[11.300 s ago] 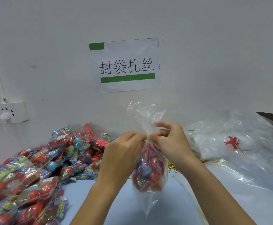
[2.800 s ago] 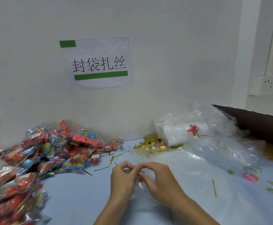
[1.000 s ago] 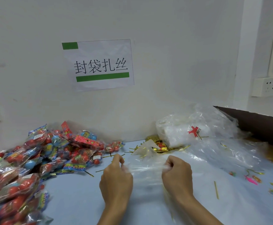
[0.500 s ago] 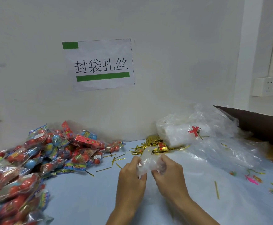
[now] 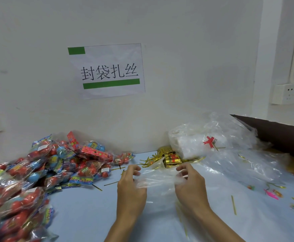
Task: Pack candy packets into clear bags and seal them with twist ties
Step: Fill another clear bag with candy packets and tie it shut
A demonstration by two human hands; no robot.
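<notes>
Both hands sit low in my view over the pale blue table (image 5: 83,212), stretching one empty clear bag (image 5: 157,179) between them. I see my left hand (image 5: 131,187) gripping the bag's left edge, fingers curled with the film bunched under them, while my right hand (image 5: 190,184) pinches the right edge between thumb and bent fingers. The bag is off the table at its top and holds no candy that I can make out. To my left lies a big heap of candy packets (image 5: 43,172), red and blue, against the wall. Just beyond the bag, gold twist ties (image 5: 167,157) are bundled and scattered, touching a stack of spare clear bags (image 5: 212,145) on my right. One loose tie (image 5: 234,205) lies apart. On the wall I read a paper sign (image 5: 107,70).
</notes>
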